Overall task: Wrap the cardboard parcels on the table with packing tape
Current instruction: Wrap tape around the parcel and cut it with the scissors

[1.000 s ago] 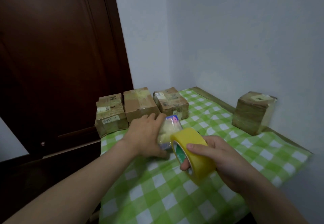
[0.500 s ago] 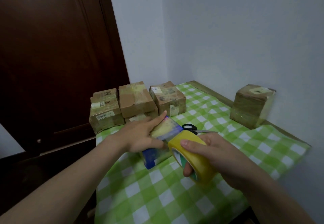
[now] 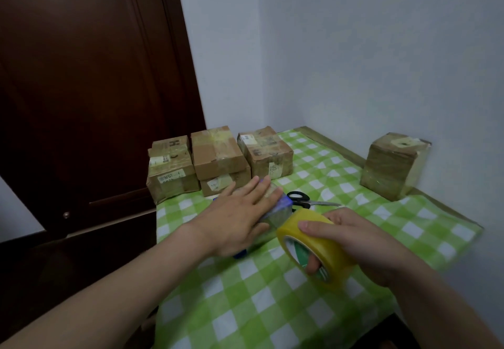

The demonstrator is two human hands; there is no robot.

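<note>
The left hand (image 3: 234, 220) lies flat on the box (image 3: 278, 212), fingers straight. At 3 o'clock, the right hand (image 3: 365, 245) curls its fingers round the tape (image 3: 332, 258).

Table (image 3: 272, 307), green-checked cloth.
Parcel row (image 3: 218, 155) at far edge; lone parcel (image 3: 392, 166) by wall; scissors (image 3: 300, 198), blue-edged packet (image 3: 281, 208) centrally.

1. Parcel (image 3: 275, 212): top face largely covered by left hand (image 3: 234, 220). Only a blue edge at 1 o'clock and a blue corner at 6 o'clock show; its material cannot be told.
2. Tape roll (image 3: 316, 239): 3 o'clock side covered by right hand (image 3: 362, 242), fingers (image 3: 313, 226) curled over it. Green core print partly blocked by the thumb, unreadable.
3. Scissors (image 3: 300, 198): lower handle loop partly behind the parcel.
4. Carton labels (image 3: 166, 176): print too small to read.
5. Both forearms and table (image 3: 245, 307): cut off at the 6 o'clock edge.
</note>
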